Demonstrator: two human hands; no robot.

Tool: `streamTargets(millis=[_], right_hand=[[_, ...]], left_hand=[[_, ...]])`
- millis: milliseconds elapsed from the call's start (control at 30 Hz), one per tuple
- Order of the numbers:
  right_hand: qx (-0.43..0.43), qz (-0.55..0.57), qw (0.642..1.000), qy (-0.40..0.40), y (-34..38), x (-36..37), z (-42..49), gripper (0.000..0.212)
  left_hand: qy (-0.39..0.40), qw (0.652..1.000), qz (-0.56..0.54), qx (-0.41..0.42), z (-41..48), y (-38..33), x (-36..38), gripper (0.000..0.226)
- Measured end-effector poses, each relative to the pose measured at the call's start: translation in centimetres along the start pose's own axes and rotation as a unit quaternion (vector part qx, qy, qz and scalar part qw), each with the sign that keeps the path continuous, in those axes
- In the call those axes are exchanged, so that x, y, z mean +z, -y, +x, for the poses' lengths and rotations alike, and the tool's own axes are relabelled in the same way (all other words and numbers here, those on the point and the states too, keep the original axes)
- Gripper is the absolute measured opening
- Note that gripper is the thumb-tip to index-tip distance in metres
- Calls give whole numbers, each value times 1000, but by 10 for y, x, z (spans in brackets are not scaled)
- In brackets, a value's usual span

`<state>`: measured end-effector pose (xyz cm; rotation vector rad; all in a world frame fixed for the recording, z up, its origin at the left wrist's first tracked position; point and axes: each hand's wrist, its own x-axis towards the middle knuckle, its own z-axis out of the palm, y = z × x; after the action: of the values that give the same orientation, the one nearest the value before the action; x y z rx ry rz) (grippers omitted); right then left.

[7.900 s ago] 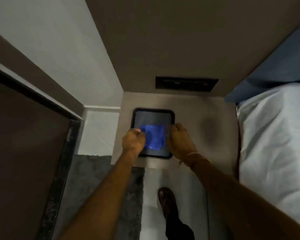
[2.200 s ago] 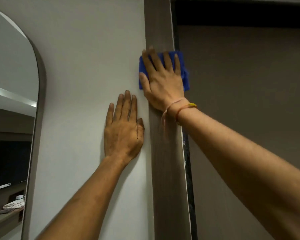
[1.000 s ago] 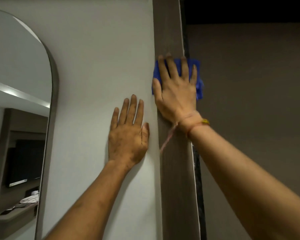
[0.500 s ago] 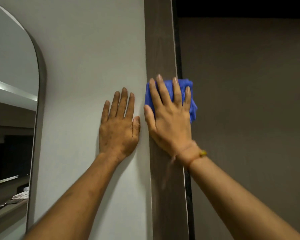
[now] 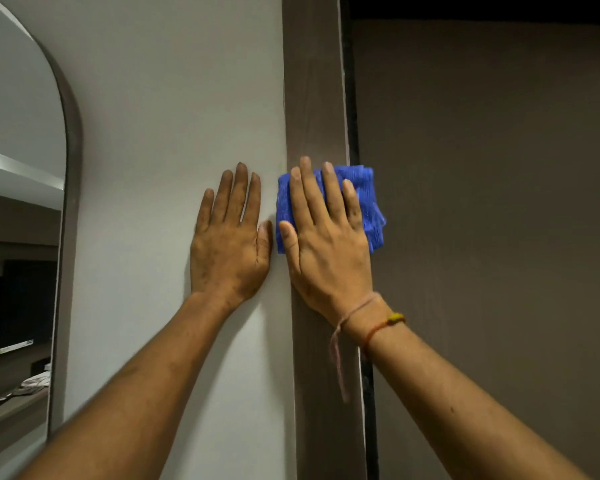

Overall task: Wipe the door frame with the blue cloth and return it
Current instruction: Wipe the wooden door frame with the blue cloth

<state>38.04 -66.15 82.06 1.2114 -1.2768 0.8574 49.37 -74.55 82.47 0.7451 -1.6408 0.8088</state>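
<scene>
Your left hand (image 5: 230, 251) flat on wall (image 5: 174, 133); right hand (image 5: 326, 247) just beside, pressing cloth (image 5: 371, 202) on door frame (image 5: 314, 81); mirror (image 5: 18, 237) far left.

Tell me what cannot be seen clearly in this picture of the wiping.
- Head view: most of the blue cloth lies under the right hand, so its fold and full shape are hidden.
- Head view: the door frame runs past the top and bottom edges; its ends are cut off.
- Head view: the mirror is cut by the left edge, and the things reflected on its shelf are too small to name.
</scene>
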Motion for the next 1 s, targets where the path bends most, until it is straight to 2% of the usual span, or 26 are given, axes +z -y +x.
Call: streamTargets(millis=[100,267,467,600,700,833,900,1000], right_hand=[[6,-3,1000,20,-1,-2,7,61],[28,9,1000,-3,-4,-1,63,61],[-4,20,1000,0,5,0,-6,60],[-22,3,999,24,-5,-5,29,60],[12,18,1000,10,-1,-4,60,61],[-18,50,999,0,8,-2,9,66],[-35,80,996,18,11,-2,-31,76],[-68,77,992,74,5,-8,-66,97]], left_hand=[[5,1000,-2,1,0,-1,0,62],[3,1000,1,4,1,-1,1,61],[18,1000,13,-2,1,0,1,62],[19,1000,16,2,2,-1,0,61],[19,1000,10,2,2,0,0,61],[31,999,-3,11,0,-1,-4,61],[26,998,-51,0,1,-4,-12,58],[-20,975,-215,-46,-8,-15,-32,45]])
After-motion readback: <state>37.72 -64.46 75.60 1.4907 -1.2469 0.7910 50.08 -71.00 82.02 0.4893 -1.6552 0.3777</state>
